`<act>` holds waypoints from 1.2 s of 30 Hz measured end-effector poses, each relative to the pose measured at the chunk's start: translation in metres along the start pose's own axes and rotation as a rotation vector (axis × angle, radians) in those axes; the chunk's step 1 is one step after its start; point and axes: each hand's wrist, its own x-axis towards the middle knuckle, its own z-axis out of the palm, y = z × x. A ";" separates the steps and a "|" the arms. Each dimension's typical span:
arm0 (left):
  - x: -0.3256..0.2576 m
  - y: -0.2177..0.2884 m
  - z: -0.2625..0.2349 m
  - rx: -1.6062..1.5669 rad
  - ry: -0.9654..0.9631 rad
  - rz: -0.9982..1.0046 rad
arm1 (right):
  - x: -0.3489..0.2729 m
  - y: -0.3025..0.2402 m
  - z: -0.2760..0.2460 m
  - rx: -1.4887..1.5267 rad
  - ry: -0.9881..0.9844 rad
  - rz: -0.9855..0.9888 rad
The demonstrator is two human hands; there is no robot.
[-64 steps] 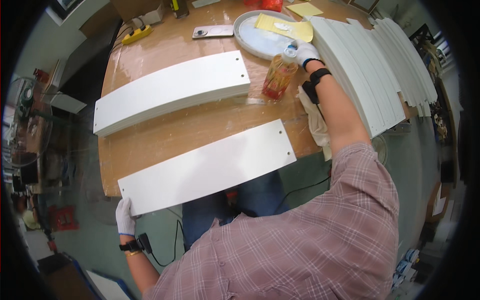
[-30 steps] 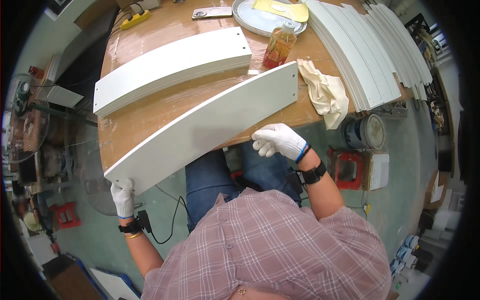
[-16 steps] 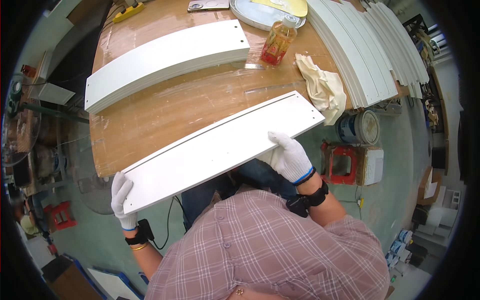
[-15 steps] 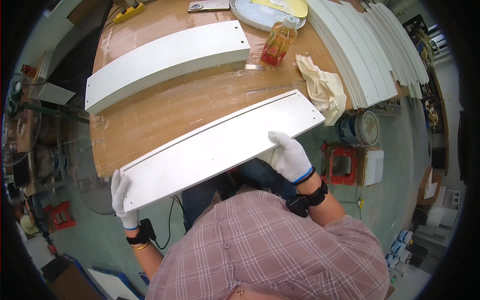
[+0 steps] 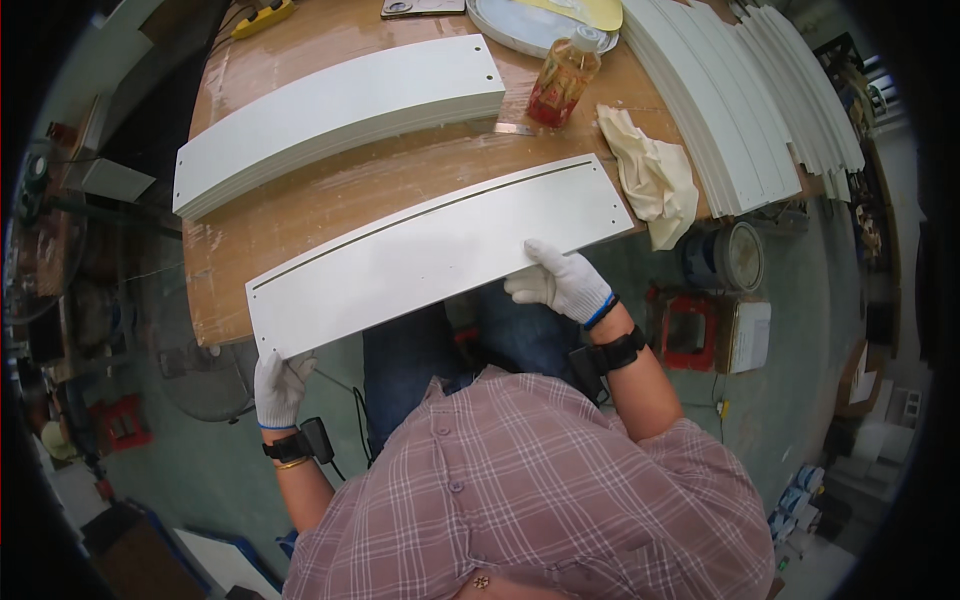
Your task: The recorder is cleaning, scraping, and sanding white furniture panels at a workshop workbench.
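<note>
A long white panel (image 5: 440,240) with a thin groove along its far edge and small holes at its ends lies across the near part of the table, its near edge overhanging. My right hand (image 5: 562,284), in a white knit glove, grips that near edge right of the middle, thumb on top and fingers partly hidden below. At the near left corner my left hand (image 5: 280,390), gloved alike, holds the panel by its edge with the fingers bent. Beyond it a stack of white panels (image 5: 340,105) rests on the wooden table (image 5: 225,270).
A bottle of reddish liquid (image 5: 565,82) and a crumpled cream cloth (image 5: 655,185) are right of the stack. More white panels (image 5: 715,110) are piled at the far right. A phone (image 5: 422,7) and a round tray (image 5: 490,28) lie at the back. A bucket (image 5: 735,257) and red stool (image 5: 688,330) stand right.
The panel has shifted away from me, its left end most. My left hand has slid from the panel's left end to its near corner. My right hand has moved slightly left along the edge.
</note>
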 end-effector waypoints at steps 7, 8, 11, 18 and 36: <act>0.015 -0.017 -0.036 -0.130 0.119 -0.053 | -0.010 -0.043 0.041 -0.965 -0.107 0.106; 0.014 -0.018 -0.034 -0.128 0.123 -0.047 | 0.005 -0.054 0.044 -1.024 0.014 -0.021; 0.015 -0.021 -0.024 -0.186 0.226 -0.028 | 0.067 -0.079 0.036 -1.692 0.240 -0.833; 0.014 -0.024 -0.013 -0.160 0.250 0.017 | 0.145 -0.111 0.062 -2.099 0.539 -0.419; 0.018 -0.030 -0.014 -0.089 0.281 0.059 | 0.038 -0.106 -0.023 -1.232 0.721 -0.825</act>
